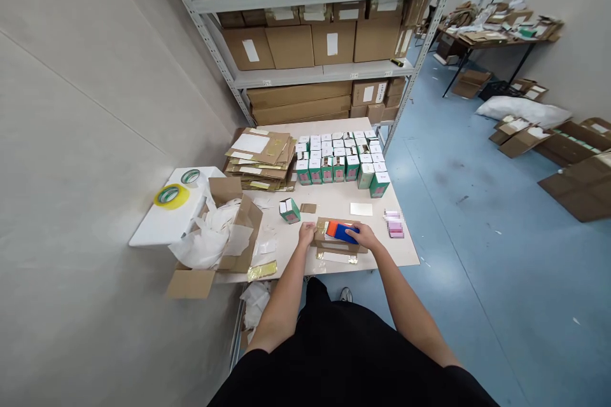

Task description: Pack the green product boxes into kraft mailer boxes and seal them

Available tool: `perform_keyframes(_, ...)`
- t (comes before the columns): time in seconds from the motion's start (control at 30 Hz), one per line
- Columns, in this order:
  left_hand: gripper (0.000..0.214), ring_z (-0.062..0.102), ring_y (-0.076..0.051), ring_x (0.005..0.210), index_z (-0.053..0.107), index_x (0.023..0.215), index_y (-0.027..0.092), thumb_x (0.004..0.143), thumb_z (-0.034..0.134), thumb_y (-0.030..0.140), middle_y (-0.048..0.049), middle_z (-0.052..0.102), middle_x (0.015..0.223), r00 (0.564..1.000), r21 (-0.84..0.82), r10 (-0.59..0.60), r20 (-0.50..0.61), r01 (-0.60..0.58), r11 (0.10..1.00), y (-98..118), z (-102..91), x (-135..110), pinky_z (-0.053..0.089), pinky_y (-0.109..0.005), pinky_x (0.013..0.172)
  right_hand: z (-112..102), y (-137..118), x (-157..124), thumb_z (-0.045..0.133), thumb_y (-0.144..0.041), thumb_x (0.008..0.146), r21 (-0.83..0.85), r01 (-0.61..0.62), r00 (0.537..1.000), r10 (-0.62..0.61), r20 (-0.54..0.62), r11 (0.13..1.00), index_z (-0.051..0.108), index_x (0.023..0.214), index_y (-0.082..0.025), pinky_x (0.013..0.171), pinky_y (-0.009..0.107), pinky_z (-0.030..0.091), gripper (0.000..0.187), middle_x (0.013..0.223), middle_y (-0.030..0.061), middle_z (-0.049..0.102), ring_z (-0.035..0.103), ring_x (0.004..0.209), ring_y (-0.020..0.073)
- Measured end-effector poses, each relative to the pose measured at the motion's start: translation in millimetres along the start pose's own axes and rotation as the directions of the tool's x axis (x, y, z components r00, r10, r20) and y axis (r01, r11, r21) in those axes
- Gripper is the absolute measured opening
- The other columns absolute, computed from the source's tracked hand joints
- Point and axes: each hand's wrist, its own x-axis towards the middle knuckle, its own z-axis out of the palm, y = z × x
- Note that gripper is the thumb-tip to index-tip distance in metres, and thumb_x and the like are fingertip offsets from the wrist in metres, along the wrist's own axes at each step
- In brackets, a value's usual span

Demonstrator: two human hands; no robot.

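Head view: right hand is clasping a blue-and-orange item over a cardboard box; left hand is touching the box, grip unclear.

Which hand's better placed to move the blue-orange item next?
Probably right: the right hand holds the blue-orange item by its blue end; the left hand is at the left end of the cardboard box.

- Left hand and right hand: bare, right to the fingers.
- Left forearm and right forearm: bare, tapering toward the fingers.
- Shirt: black, loose, well behind the fingers.
- Left sleeve and right sleeve: black, short, ending well back from the fingers.
- Trouser leg: black, below the left fingers.
- Shoe: whitish, below the right fingers, its details too small to tell.
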Motion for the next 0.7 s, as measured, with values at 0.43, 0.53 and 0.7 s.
perform_keyframes(0.43, 0.021, 0.073, -0.020, 0.087, 0.060, 0.087, 0.020, 0.085, 0.069, 0.039, -0.0058, 0.074, 0.096, 0.997, 0.135, -0.022, -0.075, 0.032, 0.990, -22.3, -22.9, -3.9, 0.056, -0.035, 0.087, 19.8, -22.7, 25.1, 0.065, -0.057, 0.094, -0.308, -0.083, 0.995, 0.095, 0.025, 0.948, 0.073, 0.103, -0.020, 0.073, 0.028, 0.042, 0.039, 0.106, 0.0100, 0.077, 0.069, 0.096, 0.0243)
perform_keyframes(0.53, 0.024, 0.072, -0.022, 0.090, 0.063, 0.087, 0.021, 0.083, 0.069, 0.043, -0.0051, 0.074, 0.089, 0.995, 0.186, -0.021, -0.101, 0.040, 0.982, -26.7, -25.4, 0.2, 0.055, -0.034, 0.086, 22.1, -28.2, 28.6, 0.065, -0.059, 0.093, -0.346, -0.103, 0.992, 0.122, 0.034, 0.933, 0.074, 0.104, -0.021, 0.074, 0.028, 0.043, 0.041, 0.107, 0.0110, 0.077, 0.069, 0.098, 0.0254)
perform_keyframes(0.7, 0.022, 0.071, -0.023, 0.097, 0.067, 0.089, 0.020, 0.081, 0.068, 0.041, -0.0083, 0.076, 0.097, 0.994, 0.230, -0.015, -0.112, 0.041, 0.972, -31.8, -23.6, 10.5, 0.055, -0.035, 0.089, 22.3, -33.9, 28.5, 0.066, -0.062, 0.091, -0.357, -0.144, 0.987, 0.161, 0.020, 0.923, 0.074, 0.103, -0.021, 0.073, 0.029, 0.043, 0.044, 0.107, 0.0117, 0.077, 0.069, 0.099, 0.0268)
